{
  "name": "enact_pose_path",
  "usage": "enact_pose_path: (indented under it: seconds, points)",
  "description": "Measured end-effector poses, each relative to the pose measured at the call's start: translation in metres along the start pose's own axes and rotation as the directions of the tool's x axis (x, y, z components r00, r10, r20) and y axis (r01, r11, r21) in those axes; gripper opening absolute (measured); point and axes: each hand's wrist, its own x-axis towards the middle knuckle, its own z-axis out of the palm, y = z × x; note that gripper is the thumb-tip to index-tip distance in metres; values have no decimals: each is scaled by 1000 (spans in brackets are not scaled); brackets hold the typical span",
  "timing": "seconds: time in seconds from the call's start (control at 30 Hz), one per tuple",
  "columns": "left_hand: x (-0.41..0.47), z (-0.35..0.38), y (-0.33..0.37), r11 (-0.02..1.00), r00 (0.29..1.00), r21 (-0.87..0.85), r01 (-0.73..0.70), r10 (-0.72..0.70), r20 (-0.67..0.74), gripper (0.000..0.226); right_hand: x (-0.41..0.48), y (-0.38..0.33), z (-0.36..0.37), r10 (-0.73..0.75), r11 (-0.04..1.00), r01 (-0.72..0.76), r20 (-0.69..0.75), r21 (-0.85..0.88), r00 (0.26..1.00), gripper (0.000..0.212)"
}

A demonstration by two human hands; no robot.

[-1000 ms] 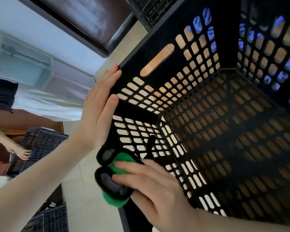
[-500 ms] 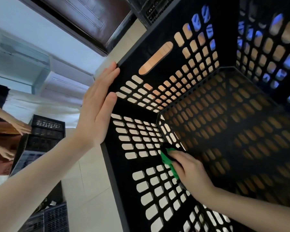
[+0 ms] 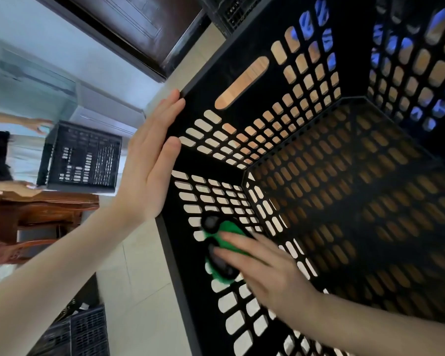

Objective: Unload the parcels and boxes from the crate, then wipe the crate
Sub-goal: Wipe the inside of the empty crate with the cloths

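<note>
- We see the black crate (image 3: 208, 169) turned with its open mouth toward us, filling the right side of the view. No parcels or boxes show inside it.
- The left hand (image 3: 149, 173) lies flat against the crate's outer edge near a corner, fingers straight and close together, thumb alongside.
- The right hand (image 3: 270, 268) reaches into the crate. Its fingers are stretched out and press a green cloth (image 3: 230, 228) with black patches against the slotted inner wall close to the rim. The hand is blurred.
- Through the slots of the far walls we make out wood tones, and some blue at the upper right.
- The floor (image 3: 139, 291) under the arms is pale tile with thin joints.
- To the left stands a reddish wooden surface (image 3: 49, 204) with a second black crate (image 3: 82, 158) on it.
- Another person's hand (image 3: 36, 123) is held just above that second crate, and another hand (image 3: 18, 186) rests on the surface just beside it.
- A dark wooden door (image 3: 139, 19) with a dark frame sits at the top, set in a pale wall (image 3: 49, 29).
- More dark crates (image 3: 82, 330) lie on the floor at the lower left, and part of another one (image 3: 231, 11) shows at the top edge.
</note>
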Motion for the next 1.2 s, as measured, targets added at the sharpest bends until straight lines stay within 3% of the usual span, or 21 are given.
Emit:
enact_pose_path:
  seconds: [0.13,0.3,0.37,0.47,0.57,1.07,1.2]
  points:
    - [1,1,1,1000,1000,-8,3,-3,3,46,-38,59,-6,368,928,-358,101,-102,924,56]
    - [2,1,0,1000,1000,-14,-8,8,3,46,-29,49,-1,493,870,-493,16,4,870,53]
    - [2,1,-2,1000,1000,-23,-13,13,-1,45,-12,20,-3,440,896,-437,-27,74,898,47]
    - [2,2,-2,999,999,-23,-47,47,-4,44,16,-34,-8,205,965,-185,-93,188,974,34]
    - [3,2,-2,999,999,-19,-49,49,-12,44,33,-62,-5,53,976,-27,-114,216,992,30]
    - [5,2,-5,997,999,-54,-52,52,-3,48,114,-18,22,263,959,-236,-176,160,949,38]
    - [3,2,-4,996,998,-62,-58,57,-15,47,82,-31,11,161,983,-147,-133,110,978,31]
